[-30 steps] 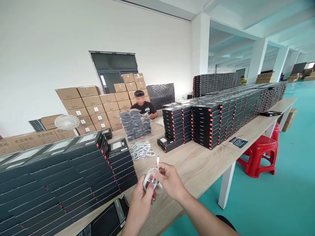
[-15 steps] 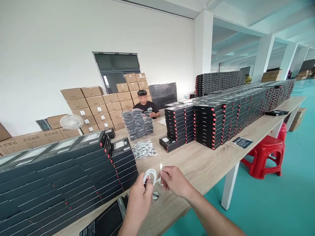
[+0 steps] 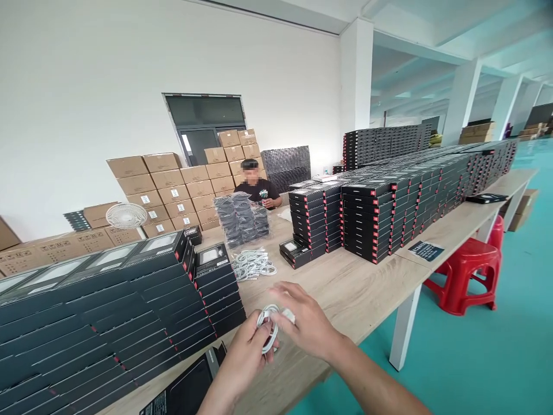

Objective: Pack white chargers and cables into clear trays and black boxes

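Observation:
My left hand is closed round a coiled white cable, pinching the loops between thumb and fingers. Just to its right, my right hand has its fingers stretched out and slightly blurred, the thumb apart from them. A white cable end shows in the gap between that thumb and the fingers; I cannot see it being gripped. Beyond both hands, a heap of similar white cables lies on the wooden table. An open-looking black box lies at my lower left.
Stacked black boxes fill the left side, and more stacks line the table to the right. Wrapped dark packs stand before a seated person. A white fan is at the left; a red stool stands right.
The right hand has gone from pinching the cable's end to stretched fingers beside the coil. The left hand has turned the coil and shifted slightly right. A round label on the table is now covered.

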### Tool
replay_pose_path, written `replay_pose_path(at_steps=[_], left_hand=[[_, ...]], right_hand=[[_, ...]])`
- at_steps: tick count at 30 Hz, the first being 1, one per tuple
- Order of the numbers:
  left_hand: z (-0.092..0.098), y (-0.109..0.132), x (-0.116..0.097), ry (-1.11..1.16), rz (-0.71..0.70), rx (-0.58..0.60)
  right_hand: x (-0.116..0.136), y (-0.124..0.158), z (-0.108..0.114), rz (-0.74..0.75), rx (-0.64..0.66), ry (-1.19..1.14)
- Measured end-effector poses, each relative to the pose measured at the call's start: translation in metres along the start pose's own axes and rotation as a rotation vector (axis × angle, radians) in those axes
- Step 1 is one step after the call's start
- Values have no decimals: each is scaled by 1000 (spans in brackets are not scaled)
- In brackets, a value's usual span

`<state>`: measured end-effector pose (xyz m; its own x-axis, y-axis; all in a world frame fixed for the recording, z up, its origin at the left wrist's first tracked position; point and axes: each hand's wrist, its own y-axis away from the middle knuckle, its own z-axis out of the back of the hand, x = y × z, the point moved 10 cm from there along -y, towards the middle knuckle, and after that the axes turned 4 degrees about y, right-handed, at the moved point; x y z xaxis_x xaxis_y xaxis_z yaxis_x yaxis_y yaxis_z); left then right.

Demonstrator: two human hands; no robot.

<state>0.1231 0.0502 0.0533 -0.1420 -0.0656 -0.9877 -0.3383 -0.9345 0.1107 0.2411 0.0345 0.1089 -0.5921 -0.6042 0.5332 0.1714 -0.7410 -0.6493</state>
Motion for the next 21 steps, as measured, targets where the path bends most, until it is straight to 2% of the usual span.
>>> replay_pose_path(at_steps=[3, 5, 7, 9, 10, 12, 14, 15, 18, 21], left_hand=[[-4, -3, 6, -2, -28, 30], [-2, -6, 13, -12, -3, 8], [1, -7, 20, 54, 37, -53], [1, -8, 21, 165, 39, -106], [-1, -8, 20, 202, 27, -114], [-9, -10, 15, 195, -9, -87], [-20, -11, 14, 104, -11, -5], [-23, -11, 16, 44, 1, 36], [-19, -13, 24, -170, 21, 75], [4, -18, 23, -487, -59, -36]], right_hand=[[15, -4, 0, 118, 17, -93], [16, -7, 8, 80, -54, -254], [6, -8, 12, -45, -160, -483], [-11, -4, 3, -227, -248, -742], [-20, 0, -9, -327, -248, -864], [-32, 7, -42, -534, -147, -1061], [-41, 16, -70, -714, -41, -1176], [-48, 20, -74, -777, -62, -1223], [-72, 22, -59, -808, -315, -1340], [-95, 22, -42, -796, -435, -1320]])
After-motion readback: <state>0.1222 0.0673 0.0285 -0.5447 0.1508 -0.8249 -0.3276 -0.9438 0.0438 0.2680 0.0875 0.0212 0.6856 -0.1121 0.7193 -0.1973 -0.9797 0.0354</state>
